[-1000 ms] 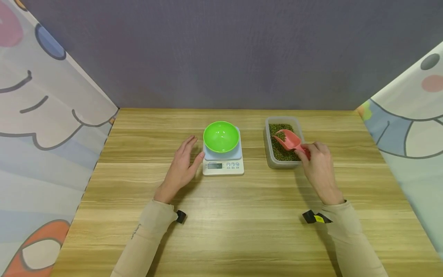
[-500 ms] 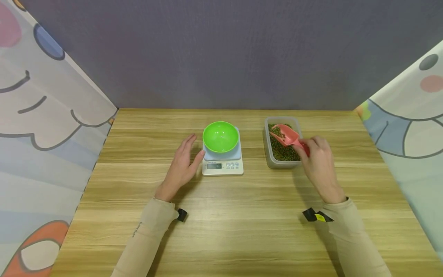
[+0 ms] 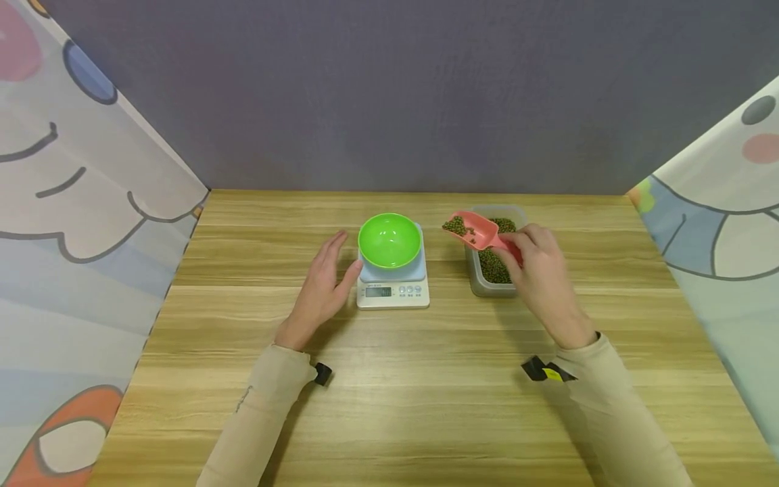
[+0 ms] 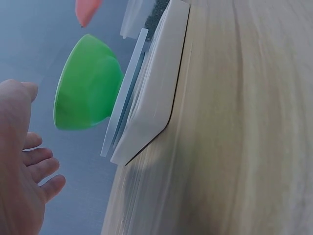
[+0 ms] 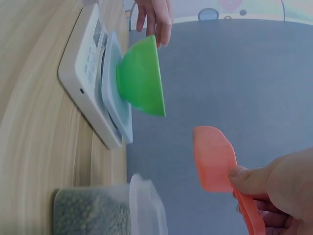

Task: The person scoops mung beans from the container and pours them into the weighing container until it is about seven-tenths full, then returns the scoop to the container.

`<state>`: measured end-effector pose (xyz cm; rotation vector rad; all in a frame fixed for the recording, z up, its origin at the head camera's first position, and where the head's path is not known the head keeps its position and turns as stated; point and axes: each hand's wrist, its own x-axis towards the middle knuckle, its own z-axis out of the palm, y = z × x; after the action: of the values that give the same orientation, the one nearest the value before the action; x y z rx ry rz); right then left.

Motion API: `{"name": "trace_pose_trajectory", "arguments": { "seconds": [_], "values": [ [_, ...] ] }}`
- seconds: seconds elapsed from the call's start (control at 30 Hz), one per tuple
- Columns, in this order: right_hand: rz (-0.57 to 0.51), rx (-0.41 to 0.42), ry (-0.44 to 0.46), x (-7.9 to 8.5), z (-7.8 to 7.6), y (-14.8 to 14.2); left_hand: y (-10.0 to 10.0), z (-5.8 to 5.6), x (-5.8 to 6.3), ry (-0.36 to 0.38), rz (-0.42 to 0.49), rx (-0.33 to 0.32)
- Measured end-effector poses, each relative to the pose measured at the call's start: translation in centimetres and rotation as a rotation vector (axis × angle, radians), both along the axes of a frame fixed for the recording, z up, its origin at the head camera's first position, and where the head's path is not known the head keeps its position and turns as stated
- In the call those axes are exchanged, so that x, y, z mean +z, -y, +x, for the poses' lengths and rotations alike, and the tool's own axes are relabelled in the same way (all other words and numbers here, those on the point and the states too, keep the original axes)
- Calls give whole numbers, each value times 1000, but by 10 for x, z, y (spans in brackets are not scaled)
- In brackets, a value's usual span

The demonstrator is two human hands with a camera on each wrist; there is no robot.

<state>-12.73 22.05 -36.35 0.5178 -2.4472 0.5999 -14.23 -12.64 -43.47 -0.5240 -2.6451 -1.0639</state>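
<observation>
My right hand (image 3: 540, 281) grips the handle of a coral-red scoop (image 3: 484, 233), which carries a small heap of green mung beans (image 3: 455, 226). The scoop is raised over the left rim of a clear plastic container (image 3: 491, 291) holding more beans, its mouth pointing left. A bright green bowl (image 3: 389, 241) stands on the pale blue plate of a white kitchen scale (image 3: 392, 297); its inside shows no beans. Just left of the scale, my left hand (image 3: 319, 287) hovers with fingers extended and thumb near the plate's edge. In the right wrist view the scoop (image 5: 213, 159) is well apart from the bowl.
The wooden table (image 3: 389, 392) carries the scale in the middle and the bean container to its right. A dark grey panel (image 3: 414, 95) rises behind the table's back edge. Printed cloth walls (image 3: 79, 223) flank both sides.
The scoop has lifted out of the beans and moved left toward the scale, with beans in it. My right hand has followed it leftward. My left hand has barely moved.
</observation>
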Motion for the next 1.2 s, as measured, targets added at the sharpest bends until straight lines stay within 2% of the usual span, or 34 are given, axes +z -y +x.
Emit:
{"name": "trace_pose_trajectory", "arguments": {
  "seconds": [0.23, 0.43, 0.6, 0.8, 1.2],
  "values": [
    [8, 62, 2, 6, -5, 16, -3, 0, 2, 8, -8, 1],
    [40, 126, -50, 7, -14, 29, -8, -3, 3, 20, -6, 0],
    [105, 128, -77, 8, -19, 39, -12, -4, 3, 25, 4, 6],
    [122, 144, -89, 5, -24, 49, -15, -4, 6, 27, 23, 3],
    [150, 130, -159, 2, -27, 63, -16, -7, 6, -31, 46, -8]
  ]
}}
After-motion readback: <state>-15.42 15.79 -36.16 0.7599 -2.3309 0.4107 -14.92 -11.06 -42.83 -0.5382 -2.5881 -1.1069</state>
